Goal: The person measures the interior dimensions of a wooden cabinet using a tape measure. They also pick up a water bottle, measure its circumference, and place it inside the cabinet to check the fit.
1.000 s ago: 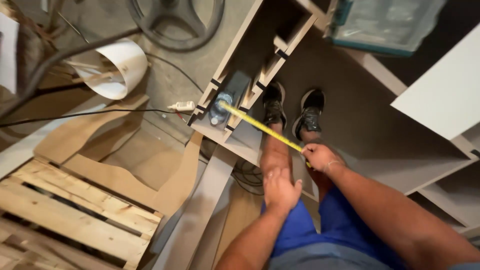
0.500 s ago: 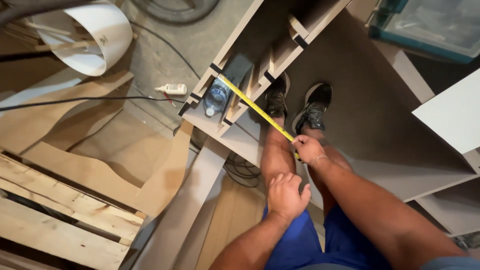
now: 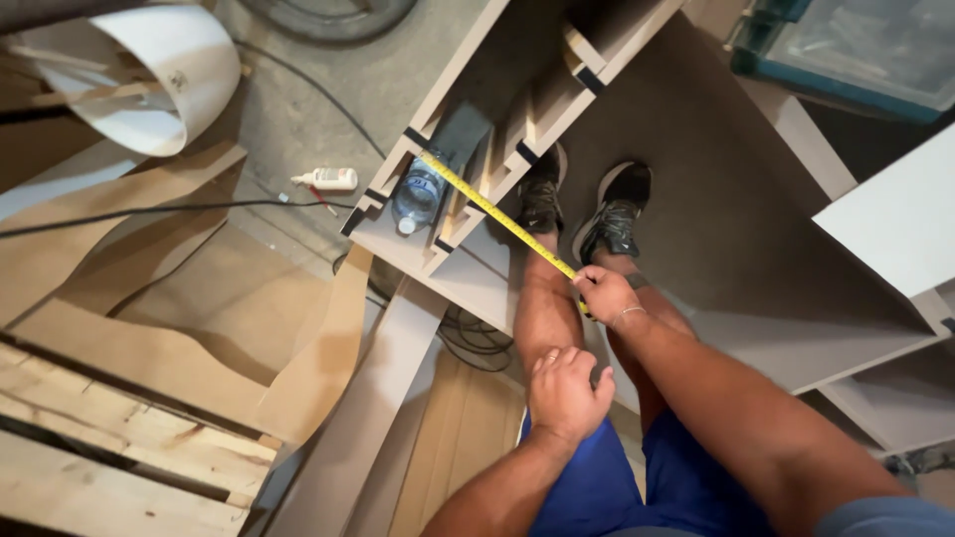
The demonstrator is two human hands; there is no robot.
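Observation:
My right hand (image 3: 605,294) grips a yellow tape measure (image 3: 497,217) just above my knee. Its blade runs up and left to the near edge of a wooden cabinet frame (image 3: 398,169) that lies on the floor in front of my shoes (image 3: 582,209). Lower down, my left hand (image 3: 567,393) rests on my left thigh with its fingers curled; I see nothing in it. A clear plastic water bottle (image 3: 414,197) lies in a slot of the frame, right under the blade's far end.
A small white glue bottle (image 3: 328,179) lies on the concrete floor left of the frame. A curled white sheet (image 3: 164,75), brown board offcuts (image 3: 199,328), a wooden pallet (image 3: 99,447) and black cables (image 3: 149,211) fill the left. A teal-rimmed plastic bin (image 3: 856,50) and a white panel (image 3: 895,224) are at right.
The view has shifted so everything sits lower and nearer. My left hand has slid down the thigh and curled its fingers. My right hand keeps hold of the stretched tape.

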